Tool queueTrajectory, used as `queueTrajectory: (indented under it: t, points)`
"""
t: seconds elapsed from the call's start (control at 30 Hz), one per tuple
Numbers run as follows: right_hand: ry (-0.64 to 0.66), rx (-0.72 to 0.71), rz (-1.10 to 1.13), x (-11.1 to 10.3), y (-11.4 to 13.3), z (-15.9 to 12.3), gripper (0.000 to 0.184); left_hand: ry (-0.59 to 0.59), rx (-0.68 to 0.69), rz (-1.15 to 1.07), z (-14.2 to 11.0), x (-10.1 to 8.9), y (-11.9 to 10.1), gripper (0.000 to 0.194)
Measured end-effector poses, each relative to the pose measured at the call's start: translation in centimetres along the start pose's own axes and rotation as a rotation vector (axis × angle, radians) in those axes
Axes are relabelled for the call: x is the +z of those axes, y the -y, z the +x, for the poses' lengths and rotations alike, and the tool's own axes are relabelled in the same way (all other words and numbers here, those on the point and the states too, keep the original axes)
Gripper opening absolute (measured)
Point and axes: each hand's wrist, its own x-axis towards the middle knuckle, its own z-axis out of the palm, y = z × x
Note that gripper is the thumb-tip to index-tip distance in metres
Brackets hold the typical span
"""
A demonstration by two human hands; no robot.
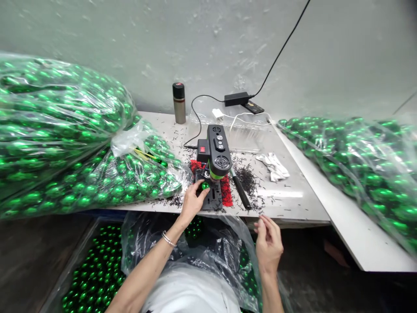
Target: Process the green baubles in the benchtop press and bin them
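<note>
A shiny green ball (205, 185) is pinched between the thumb and forefinger of my left hand (193, 201). It is at the base plate (213, 201) of a small black bench drill press (219, 150), just under the machine's head. The bit and the contact point are too small to make out. My right hand (269, 243) is off the table's front edge, fingers curled with their tips together; whether anything is between them cannot be made out. Close above that hand is the drill press's black lever handle (241, 190), apart from the fingers.
Clear bags of green balls flank the table, one at left (58, 143) and one at right (355, 161). Black shavings (246, 180) surround the machine. White gloves (274, 167), a flask (179, 104) and a power adapter (236, 99) lie beyond. An open bag (224, 234) hangs below the edge.
</note>
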Motion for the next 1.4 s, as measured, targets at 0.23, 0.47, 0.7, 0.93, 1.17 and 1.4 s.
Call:
queueTrajectory:
  t: [0.23,0.47,0.7,0.93,1.17,1.4]
  points:
    - [0.128,-0.036,-0.031,-0.1,-0.3,-2.0,0.028,0.042,0.241,0.284,-0.2,0.3,0.9,0.030]
    - [0.154,-0.510,-0.093,1.1,5.3,0.8,0.028,0.105,0.381,0.340,0.2,-0.1,1.7,0.030]
    - [0.272,-0.855,0.082,6.1,11.6,6.9,0.050,0.104,0.348,0.328,0.5,-0.1,1.5,0.031]
    - [0.163,-0.864,0.211,7.2,11.9,6.4,0.021,0.117,0.313,0.288,0.4,-0.1,1.1,0.031]
    - [0.151,-0.899,0.238,9.2,9.0,4.8,0.028,0.097,0.322,0.300,0.2,0.2,1.3,0.032]
    - [0.061,-0.871,0.166,10.7,5.1,3.1,0.032,0.089,0.338,0.304,0.1,0.2,1.4,0.032]
